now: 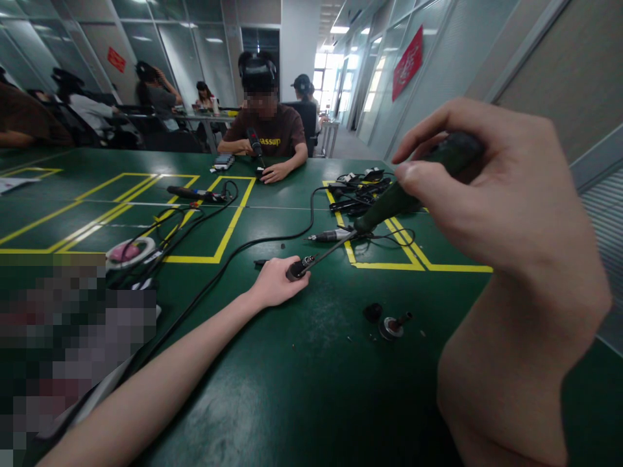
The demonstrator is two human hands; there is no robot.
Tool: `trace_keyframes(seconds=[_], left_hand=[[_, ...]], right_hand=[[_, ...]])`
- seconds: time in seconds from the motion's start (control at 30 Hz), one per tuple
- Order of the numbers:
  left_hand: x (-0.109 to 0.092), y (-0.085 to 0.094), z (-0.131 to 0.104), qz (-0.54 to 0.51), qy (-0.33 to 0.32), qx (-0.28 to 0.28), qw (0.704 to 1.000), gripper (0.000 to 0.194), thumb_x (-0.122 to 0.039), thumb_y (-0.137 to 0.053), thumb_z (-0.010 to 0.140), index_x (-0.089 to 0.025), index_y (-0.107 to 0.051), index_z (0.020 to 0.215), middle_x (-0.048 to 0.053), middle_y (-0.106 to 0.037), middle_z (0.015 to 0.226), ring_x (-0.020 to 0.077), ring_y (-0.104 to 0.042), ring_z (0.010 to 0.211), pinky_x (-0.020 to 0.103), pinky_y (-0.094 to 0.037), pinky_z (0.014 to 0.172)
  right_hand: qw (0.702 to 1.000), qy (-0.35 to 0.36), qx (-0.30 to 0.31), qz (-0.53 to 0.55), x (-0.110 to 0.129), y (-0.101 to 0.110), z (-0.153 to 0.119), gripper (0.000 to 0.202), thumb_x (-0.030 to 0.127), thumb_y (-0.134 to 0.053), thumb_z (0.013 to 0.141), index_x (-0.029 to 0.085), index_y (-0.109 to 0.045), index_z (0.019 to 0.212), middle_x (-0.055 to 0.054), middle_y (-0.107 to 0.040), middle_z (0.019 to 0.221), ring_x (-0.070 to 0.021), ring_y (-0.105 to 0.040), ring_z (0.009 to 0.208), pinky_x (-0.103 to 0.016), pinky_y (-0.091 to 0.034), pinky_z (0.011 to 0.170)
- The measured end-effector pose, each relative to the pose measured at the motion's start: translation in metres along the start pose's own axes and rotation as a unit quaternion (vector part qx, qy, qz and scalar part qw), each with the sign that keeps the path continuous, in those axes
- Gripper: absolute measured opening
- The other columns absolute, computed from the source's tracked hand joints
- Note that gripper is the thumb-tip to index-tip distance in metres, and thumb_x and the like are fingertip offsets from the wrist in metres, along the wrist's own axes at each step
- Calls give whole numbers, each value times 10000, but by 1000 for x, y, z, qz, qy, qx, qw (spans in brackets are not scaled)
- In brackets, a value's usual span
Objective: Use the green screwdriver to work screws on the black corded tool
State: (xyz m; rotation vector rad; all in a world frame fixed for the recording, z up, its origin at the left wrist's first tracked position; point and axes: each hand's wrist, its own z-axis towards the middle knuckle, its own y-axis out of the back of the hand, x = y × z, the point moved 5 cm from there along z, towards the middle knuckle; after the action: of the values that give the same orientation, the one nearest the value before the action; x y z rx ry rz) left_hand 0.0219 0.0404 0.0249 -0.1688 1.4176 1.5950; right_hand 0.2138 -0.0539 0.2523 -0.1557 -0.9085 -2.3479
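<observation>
So my right hand (511, 188) has a dark green-handled screwdriver (389, 204), metal shaft angled down to the black cylindrical tool part (294, 271) gripped in my left hand (276, 283). A round metal piece with a stem (390, 329) and small black lump (373, 312) sit loose nearby on the green tabletop (311, 402). Looks partway, can't tell what's left.

We're in an open-plan office with a shared workbench area.

Glass partition walls in metal frames (199, 58) run behind us and down a bright corridor (335, 104) with ceiling lights, and red paper squares with characters (407, 63) hang on the glass. We have a long dark-green counter (311, 363) marked out in yellow tape rectangles (384, 266), with a tangle of black cables and connectors (360, 188) on it. Across from us, a person in a brown T-shirt (277, 133) works at the same counter; others sit farther back.
</observation>
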Motion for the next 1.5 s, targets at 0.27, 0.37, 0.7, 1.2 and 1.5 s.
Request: trace_keyframes(seconds=[0.27,0.37,0.7,1.2,1.5], left_hand=[[2,-1,0,-2,2,4,1000,325,-334,-644,874,-218,-443,646,-54,-448,571,112,-397,546,265,-302,607],[3,-1,0,0,6,6,1000,322,-338,-644,875,-217,-449,649,-49,-459,581,115,-406,556,264,-302,612],[1,-1,0,3,2,4,1000,338,-333,-650,881,-218,-438,644,-47,-466,576,117,-418,553,260,-299,604],[2,-1,0,-1,1,0,1000,344,-334,-653,877,-217,-434,638,-48,-473,581,113,-409,556,263,-302,604],[2,0,0,2,5,4,1000,344,-339,-649,877,-218,-433,638,-52,-451,576,112,-385,552,265,-292,600]], right_hand=[[1000,1,-9,5,-1,0,0,184,368,-696,879,224,-628,787,12,-603,731,-143,-580,681,-296,-446,623],[1000,7,-1,-2,-1,0,1,87,303,-661,830,219,-641,842,3,-642,805,-143,-590,730,-298,-450,659],[1000,-9,-2,24,2,0,1,194,374,-687,885,221,-644,773,7,-598,724,-147,-577,656,-296,-433,580],[1000,-12,-6,0,-1,0,1,108,308,-622,851,220,-643,792,4,-613,762,-140,-595,720,-296,-459,660],[998,-42,-13,34,4,-2,1,286,409,-696,882,212,-625,687,24,-541,624,-115,-509,581,-294,-363,539]])
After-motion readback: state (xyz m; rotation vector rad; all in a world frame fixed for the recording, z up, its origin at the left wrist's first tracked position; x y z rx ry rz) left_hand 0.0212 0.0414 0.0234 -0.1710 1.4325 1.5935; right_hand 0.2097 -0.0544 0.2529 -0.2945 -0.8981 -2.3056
